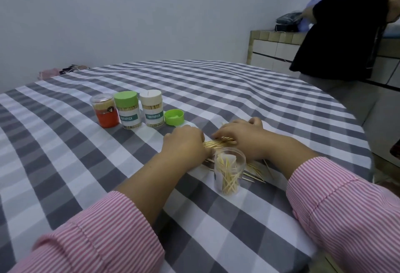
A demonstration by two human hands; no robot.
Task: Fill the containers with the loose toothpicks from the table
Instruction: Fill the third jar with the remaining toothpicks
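Sleeves of pink stripe frame our view at the near edge of the tabletop [65, 164], which is covered in a grey and white check cloth. Just beyond them stands the open clear container [229, 173], upright and only partly filled, its toothpicks leaning loosely inside. Loose toothpicks [255, 171] lie scattered on the cloth beside and behind it, toward the right edge. Past the container, our left hand [184, 142] and right hand [240, 136] meet over a gathered bundle of toothpicks [216, 142]; both hands curl round it, holding its two ends and squaring it up. We judge the step in hand to be collecting a bunch for the open container. The next move calls for lifting the bundle, turning it upright and lowering it into the container's mouth without knocking it over. Farther on, toward the middle of the tabletop, a green lid [174, 117] lies by itself, beside a cream-capped container [151, 108], a green-capped container [127, 109] and a red container [105, 110], all three closed.
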